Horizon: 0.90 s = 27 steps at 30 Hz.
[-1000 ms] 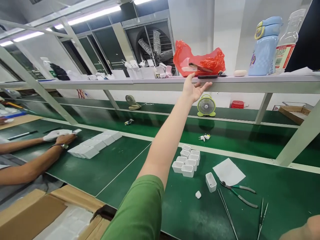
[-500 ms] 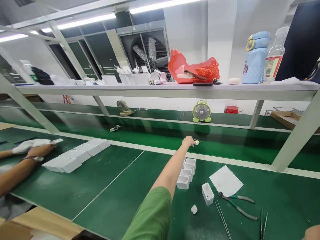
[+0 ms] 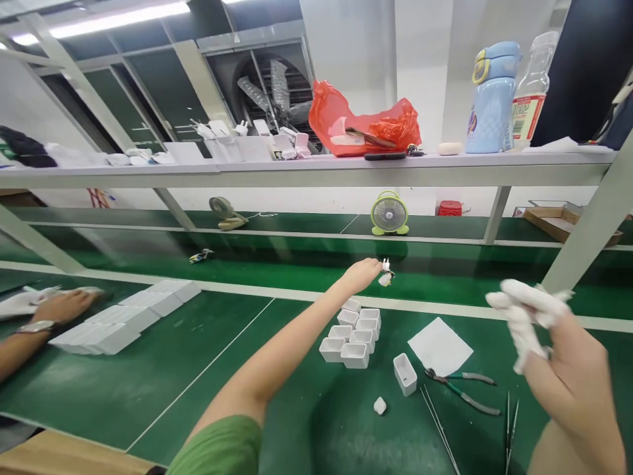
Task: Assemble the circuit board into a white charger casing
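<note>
My left hand [image 3: 364,274] is closed on a small white two-pin plug [image 3: 386,265], reaching over the lower green strip behind the table's pale rail. A small circuit board [image 3: 386,278] hangs beside the plug, close to the fingertips. On the right, my right hand [image 3: 564,356] is raised above the table, with white covers on its fingers. Its thumb and forefinger curl together at the tips, and nothing shows between them. Below my left forearm stand several white open boxes [image 3: 355,355] in two rows. One separate white box [image 3: 405,375] sits nearer the table's middle.
Pliers [image 3: 462,389], tweezers [image 3: 439,429] and a white paper sheet [image 3: 440,346] lie at the right. A small white lump [image 3: 380,405] is in front. A co-worker's hand [image 3: 66,305] rests near more white boxes [image 3: 128,320]. The shelf [image 3: 346,175] crosses above, with a green fan [image 3: 390,214] behind.
My left hand has picked the plug with its board up from the green strip. My right hand has come up into view from the lower right corner. The view has shifted.
</note>
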Each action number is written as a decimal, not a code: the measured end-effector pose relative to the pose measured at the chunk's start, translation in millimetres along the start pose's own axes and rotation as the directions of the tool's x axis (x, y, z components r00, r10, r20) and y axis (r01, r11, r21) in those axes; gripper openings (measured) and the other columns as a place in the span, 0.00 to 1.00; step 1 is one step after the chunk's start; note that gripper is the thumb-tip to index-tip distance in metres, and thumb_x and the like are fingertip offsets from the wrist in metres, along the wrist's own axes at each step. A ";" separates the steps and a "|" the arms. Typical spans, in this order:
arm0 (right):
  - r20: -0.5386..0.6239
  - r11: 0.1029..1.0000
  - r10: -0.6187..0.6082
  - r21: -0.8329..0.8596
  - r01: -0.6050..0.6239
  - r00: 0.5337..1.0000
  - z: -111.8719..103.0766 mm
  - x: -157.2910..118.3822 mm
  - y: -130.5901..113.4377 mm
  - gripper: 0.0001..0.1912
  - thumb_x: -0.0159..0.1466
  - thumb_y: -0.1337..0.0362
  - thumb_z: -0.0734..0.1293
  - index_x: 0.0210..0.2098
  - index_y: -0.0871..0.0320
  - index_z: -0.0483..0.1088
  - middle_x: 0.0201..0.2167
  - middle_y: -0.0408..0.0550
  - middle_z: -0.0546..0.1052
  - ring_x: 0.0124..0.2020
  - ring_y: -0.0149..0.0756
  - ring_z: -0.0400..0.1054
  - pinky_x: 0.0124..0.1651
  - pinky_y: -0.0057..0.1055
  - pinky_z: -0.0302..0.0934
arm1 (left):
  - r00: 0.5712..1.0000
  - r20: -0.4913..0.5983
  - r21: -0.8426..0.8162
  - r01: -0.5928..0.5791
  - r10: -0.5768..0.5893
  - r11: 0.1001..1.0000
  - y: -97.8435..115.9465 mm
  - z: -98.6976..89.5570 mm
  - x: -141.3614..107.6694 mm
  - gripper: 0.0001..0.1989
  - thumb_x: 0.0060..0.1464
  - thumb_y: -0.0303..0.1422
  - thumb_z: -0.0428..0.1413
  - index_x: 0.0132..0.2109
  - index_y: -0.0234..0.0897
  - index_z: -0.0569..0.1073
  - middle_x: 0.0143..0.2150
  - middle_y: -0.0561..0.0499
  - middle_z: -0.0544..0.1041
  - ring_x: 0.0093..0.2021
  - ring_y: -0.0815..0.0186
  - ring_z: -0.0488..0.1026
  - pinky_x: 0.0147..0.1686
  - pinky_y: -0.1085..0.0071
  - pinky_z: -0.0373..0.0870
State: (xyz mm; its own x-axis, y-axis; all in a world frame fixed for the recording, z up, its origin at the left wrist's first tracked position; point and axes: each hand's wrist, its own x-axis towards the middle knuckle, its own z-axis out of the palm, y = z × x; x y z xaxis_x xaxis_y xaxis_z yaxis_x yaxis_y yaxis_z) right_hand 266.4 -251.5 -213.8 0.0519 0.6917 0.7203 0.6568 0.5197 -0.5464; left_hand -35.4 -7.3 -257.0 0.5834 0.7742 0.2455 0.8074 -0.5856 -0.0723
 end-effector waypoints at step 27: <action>0.909 0.576 -0.279 0.415 -0.704 0.308 63.6 -55.8 53.5 0.22 0.41 0.60 0.83 0.32 0.61 0.76 0.27 0.41 0.78 0.29 0.33 0.71 0.36 0.28 0.67 | 0.336 -0.364 0.137 -0.903 0.869 0.407 169.6 -79.9 -111.4 0.08 0.62 0.27 0.53 0.43 0.39 0.77 0.40 0.45 0.82 0.41 0.62 0.81 0.44 0.69 0.81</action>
State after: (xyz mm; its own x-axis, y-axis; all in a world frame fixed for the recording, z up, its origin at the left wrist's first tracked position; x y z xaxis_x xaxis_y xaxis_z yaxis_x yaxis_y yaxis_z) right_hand 250.8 -230.4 -310.4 -0.8516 0.5239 -0.0140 0.0292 0.0208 -0.9994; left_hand 29.5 -212.1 -219.4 0.8657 -0.3357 0.3714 -0.1862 -0.9046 -0.3835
